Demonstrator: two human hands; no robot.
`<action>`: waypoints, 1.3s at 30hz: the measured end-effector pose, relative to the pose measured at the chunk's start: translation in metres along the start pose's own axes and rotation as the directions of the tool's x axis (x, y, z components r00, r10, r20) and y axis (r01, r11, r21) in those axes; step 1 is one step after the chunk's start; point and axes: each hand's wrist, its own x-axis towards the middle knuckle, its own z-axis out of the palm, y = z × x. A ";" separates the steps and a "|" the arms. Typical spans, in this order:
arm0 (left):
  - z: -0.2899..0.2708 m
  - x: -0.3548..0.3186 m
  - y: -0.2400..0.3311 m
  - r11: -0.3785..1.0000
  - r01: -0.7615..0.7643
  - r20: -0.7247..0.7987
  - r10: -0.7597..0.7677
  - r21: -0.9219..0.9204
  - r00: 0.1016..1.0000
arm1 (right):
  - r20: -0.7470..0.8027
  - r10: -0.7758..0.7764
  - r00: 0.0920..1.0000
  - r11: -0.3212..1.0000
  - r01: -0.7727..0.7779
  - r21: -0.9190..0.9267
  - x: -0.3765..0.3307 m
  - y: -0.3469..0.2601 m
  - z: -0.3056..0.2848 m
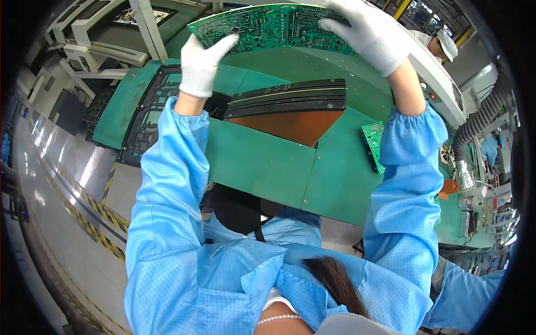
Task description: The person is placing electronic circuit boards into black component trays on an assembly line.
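Note:
A wide green circuit board is held up at the far side of the bench, its face dense with small parts and traces. My left hand, in a white knit glove, grips its left end, with the thumb on the near face. At the other end, my right hand, gloved the same way, has its thumb against the board and its fingers over the top edge. Below the board, apart from both hands, stands a wedge-shaped block with a black ribbed top and an orange-brown side.
A smaller green circuit board lies beside my right sleeve on the green bench. Black slotted frames sit at the left. A white machine housing and a grey flexible hose stand right. A co-worker is beyond.

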 end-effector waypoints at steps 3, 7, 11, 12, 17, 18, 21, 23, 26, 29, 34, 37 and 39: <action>0.029 -0.004 -0.023 0.993 0.082 -0.080 -0.089 -0.085 0.993 | -0.124 -0.036 0.992 0.991 0.019 -0.135 -0.015 0.039 0.065; 0.024 -0.009 -0.067 0.904 0.244 -0.285 -0.351 -0.351 0.892 | 0.241 0.447 0.861 0.891 -0.404 -0.210 -0.012 0.071 0.120; -0.001 -0.020 -0.084 0.624 0.412 -0.146 -0.648 -0.664 0.747 | 0.342 0.576 0.743 0.780 -0.624 0.042 -0.054 0.145 0.197; -0.002 -0.021 -0.090 0.592 0.452 -0.096 -0.670 -0.668 0.736 | 0.382 0.626 0.680 0.711 -0.698 0.079 -0.072 0.169 0.220; 0.012 -0.015 -0.085 0.596 0.444 -0.095 -0.662 -0.669 0.744 | 0.514 0.790 0.334 0.252 -0.942 0.223 -0.133 0.228 0.299; 0.008 -0.018 -0.083 0.605 0.447 -0.103 -0.661 -0.659 0.743 | 0.487 0.836 0.253 0.139 -0.956 0.258 -0.132 0.225 0.307; 0.004 -0.021 -0.085 0.617 0.448 -0.113 -0.658 -0.646 0.744 | 0.444 0.881 0.162 0.037 -0.960 0.277 -0.128 0.221 0.314; 0.001 -0.023 -0.086 0.620 0.447 -0.114 -0.657 -0.645 0.745 | 0.357 0.906 0.227 0.268 -0.961 -0.069 -0.123 0.217 0.306; 0.006 -0.024 -0.083 0.623 0.461 -0.112 -0.662 -0.632 0.741 | 0.320 0.851 0.417 0.493 -0.843 -0.213 -0.104 0.183 0.287; 0.008 -0.026 -0.085 0.637 0.448 -0.079 -0.625 -0.627 0.777 | 0.584 0.424 0.692 0.482 -0.718 0.502 -0.064 0.125 0.253; 0.020 -0.028 -0.086 0.677 0.430 0.056 -0.499 -0.597 0.865 | 0.645 0.102 0.757 -0.108 -0.636 0.764 -0.017 0.016 0.199; 0.023 -0.027 -0.079 0.742 0.404 0.128 -0.402 -0.535 0.907 | 0.654 0.160 0.739 -0.119 -0.643 0.756 -0.003 0.025 0.210; 0.014 -0.023 -0.089 0.750 0.446 0.136 -0.440 -0.489 0.888 | 0.706 0.205 0.678 -0.204 -0.676 0.708 0.010 0.046 0.218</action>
